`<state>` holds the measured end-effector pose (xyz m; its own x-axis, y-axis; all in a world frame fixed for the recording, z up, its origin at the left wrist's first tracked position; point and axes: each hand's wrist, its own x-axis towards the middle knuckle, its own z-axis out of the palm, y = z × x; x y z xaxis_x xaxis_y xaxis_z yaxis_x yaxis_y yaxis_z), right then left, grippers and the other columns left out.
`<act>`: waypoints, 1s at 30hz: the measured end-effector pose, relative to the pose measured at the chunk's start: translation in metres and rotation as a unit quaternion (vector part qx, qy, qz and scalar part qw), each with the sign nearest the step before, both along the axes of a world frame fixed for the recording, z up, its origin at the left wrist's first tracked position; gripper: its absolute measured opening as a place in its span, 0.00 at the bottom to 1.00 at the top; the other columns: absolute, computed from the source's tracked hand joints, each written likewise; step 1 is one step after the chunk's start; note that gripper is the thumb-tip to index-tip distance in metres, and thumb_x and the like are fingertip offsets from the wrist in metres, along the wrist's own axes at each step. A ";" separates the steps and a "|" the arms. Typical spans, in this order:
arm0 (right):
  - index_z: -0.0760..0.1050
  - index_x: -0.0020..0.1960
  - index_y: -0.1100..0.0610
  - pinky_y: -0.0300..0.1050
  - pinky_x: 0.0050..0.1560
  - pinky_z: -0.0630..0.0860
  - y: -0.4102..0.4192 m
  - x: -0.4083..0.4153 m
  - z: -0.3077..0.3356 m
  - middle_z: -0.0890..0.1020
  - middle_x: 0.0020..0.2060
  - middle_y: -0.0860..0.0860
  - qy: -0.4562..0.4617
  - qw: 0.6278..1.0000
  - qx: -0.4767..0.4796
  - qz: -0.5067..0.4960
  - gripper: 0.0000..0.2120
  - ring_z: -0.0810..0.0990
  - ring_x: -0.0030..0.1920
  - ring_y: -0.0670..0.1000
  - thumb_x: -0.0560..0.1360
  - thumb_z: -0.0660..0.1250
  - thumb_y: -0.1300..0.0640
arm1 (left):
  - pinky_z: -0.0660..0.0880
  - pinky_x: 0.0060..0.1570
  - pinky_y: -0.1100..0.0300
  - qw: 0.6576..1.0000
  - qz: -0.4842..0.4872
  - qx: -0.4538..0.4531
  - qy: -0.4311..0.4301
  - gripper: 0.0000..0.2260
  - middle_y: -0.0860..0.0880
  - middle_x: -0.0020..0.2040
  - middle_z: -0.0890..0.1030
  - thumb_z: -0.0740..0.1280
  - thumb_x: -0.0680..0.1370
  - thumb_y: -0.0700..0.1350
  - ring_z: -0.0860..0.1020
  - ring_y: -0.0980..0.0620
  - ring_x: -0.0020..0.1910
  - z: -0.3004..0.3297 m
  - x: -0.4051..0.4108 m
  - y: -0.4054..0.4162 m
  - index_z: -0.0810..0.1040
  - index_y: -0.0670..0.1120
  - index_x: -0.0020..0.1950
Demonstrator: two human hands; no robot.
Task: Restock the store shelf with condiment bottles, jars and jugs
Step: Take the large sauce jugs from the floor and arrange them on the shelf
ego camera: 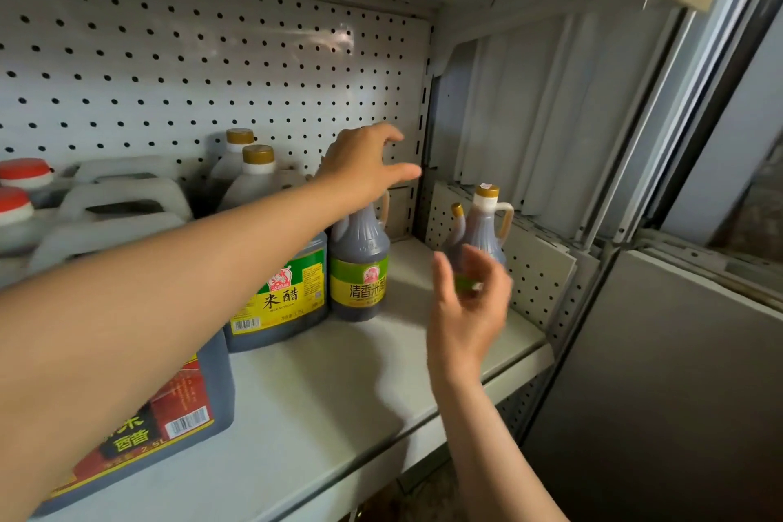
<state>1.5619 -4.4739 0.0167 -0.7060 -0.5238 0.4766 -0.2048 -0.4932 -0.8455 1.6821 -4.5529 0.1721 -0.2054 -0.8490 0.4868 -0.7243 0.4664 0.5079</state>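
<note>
Shelf with jugs at left in rows running back, bottle just right of them, two bottles at far right by side panel, pegboard behind all

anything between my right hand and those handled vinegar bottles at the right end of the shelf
Nothing visible does. The right hand is open directly in front of the two handled bottles, partly covering them. The bottle under the left hand stands off to the side.

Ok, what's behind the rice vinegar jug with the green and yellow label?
Behind the rice vinegar jug stand two gold-capped bottles, one behind the other, against the pegboard back panel. The left forearm and the jug cover their lower bodies.
</note>
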 end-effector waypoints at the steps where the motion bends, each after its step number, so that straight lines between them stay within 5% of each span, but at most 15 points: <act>1: 0.77 0.61 0.52 0.42 0.59 0.74 0.001 -0.015 0.000 0.77 0.54 0.44 -0.003 0.999 0.013 -0.033 0.18 0.77 0.58 0.50 0.74 0.76 0.51 | 0.72 0.62 0.57 0.999 -0.032 0.001 0.016 0.26 0.47 0.65 0.78 0.74 0.73 0.56 0.77 0.49 0.63 -0.002 -0.011 0.006 0.76 0.49 0.68; 5: 0.66 0.76 0.48 0.52 0.69 0.73 -0.006 -0.065 -0.013 0.73 0.70 0.48 -0.048 0.984 0.148 0.081 0.35 0.73 0.67 0.46 0.74 0.76 0.48 | 0.71 0.59 0.59 0.984 -0.128 0.121 0.005 0.28 0.46 0.67 0.77 0.73 0.74 0.55 0.77 0.50 0.63 -0.015 -0.054 0.022 0.72 0.47 0.72; 8: 0.64 0.78 0.49 0.44 0.60 0.79 -0.010 -0.081 -0.025 0.78 0.67 0.50 -0.032 0.963 0.170 0.207 0.39 0.80 0.62 0.46 0.72 0.78 0.56 | 0.71 0.52 0.58 0.978 -0.135 0.161 -0.010 0.27 0.45 0.64 0.78 0.72 0.75 0.54 0.76 0.47 0.61 -0.030 -0.078 0.016 0.72 0.45 0.71; 13: 0.68 0.75 0.48 0.37 0.51 0.80 -0.008 -0.090 -0.025 0.82 0.61 0.47 -0.017 0.959 0.167 0.228 0.38 0.83 0.56 0.44 0.69 0.80 0.57 | 0.76 0.48 0.53 0.987 -0.102 0.124 0.001 0.19 0.47 0.53 0.81 0.73 0.74 0.55 0.79 0.48 0.50 -0.031 -0.090 0.012 0.78 0.46 0.59; 23: 0.68 0.75 0.50 0.49 0.60 0.80 0.011 -0.054 -0.037 0.83 0.62 0.49 0.042 0.914 0.159 0.371 0.39 0.82 0.62 0.49 0.66 0.79 0.55 | 0.67 0.39 0.58 0.996 -0.031 0.013 -0.077 0.17 0.55 0.42 0.77 0.77 0.69 0.56 0.74 0.53 0.42 -0.022 -0.018 0.045 0.78 0.53 0.53; 30: 0.66 0.77 0.52 0.45 0.59 0.79 0.011 -0.040 -0.039 0.83 0.61 0.46 0.075 0.904 0.167 0.386 0.39 0.81 0.63 0.47 0.70 0.77 0.62 | 0.78 0.50 0.50 0.992 -0.029 0.058 -0.106 0.20 0.54 0.42 0.78 0.79 0.67 0.52 0.79 0.48 0.47 -0.017 0.006 0.047 0.76 0.55 0.54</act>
<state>1.5221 -4.4631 -0.0227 -0.0090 -0.9652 0.2612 -0.0329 -0.2608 -0.9648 1.6881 -4.5060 0.1555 -0.3429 -0.8806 0.3270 -0.7939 0.4578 0.4002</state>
